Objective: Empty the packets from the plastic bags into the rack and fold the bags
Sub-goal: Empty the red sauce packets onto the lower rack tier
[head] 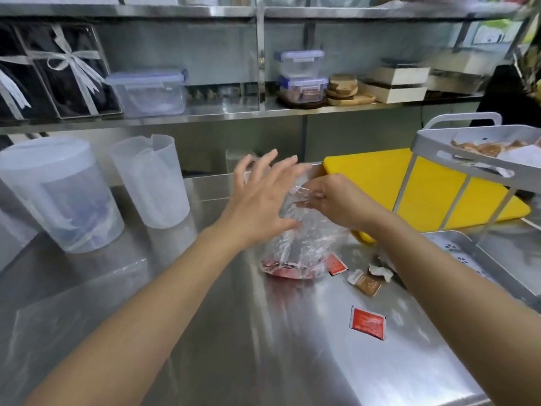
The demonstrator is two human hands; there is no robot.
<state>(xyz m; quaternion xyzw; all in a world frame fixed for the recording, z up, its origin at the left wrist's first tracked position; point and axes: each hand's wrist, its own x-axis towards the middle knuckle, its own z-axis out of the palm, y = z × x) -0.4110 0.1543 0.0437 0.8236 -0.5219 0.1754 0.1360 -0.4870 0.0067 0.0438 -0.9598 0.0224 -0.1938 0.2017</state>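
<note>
A clear plastic bag [304,241] stands on the steel counter with red packets [288,271] in its bottom. My right hand [330,200] pinches the bag's top edge. My left hand [260,197] is beside the bag's left side with fingers spread and the thumb touching the plastic. Loose packets lie on the counter: a red one [367,322] in front, another red one [336,263] by the bag, and brown ones [367,281]. The grey rack [474,148] stands at the right, with brown packets in its upper tray [483,148].
Two translucent pitchers [61,194] [152,180] stand at the left. A yellow cutting board [380,180] lies behind the rack. The rack's lower tray [480,259] sits by my right forearm. Shelves above hold lidded containers [149,92] and wooden boards.
</note>
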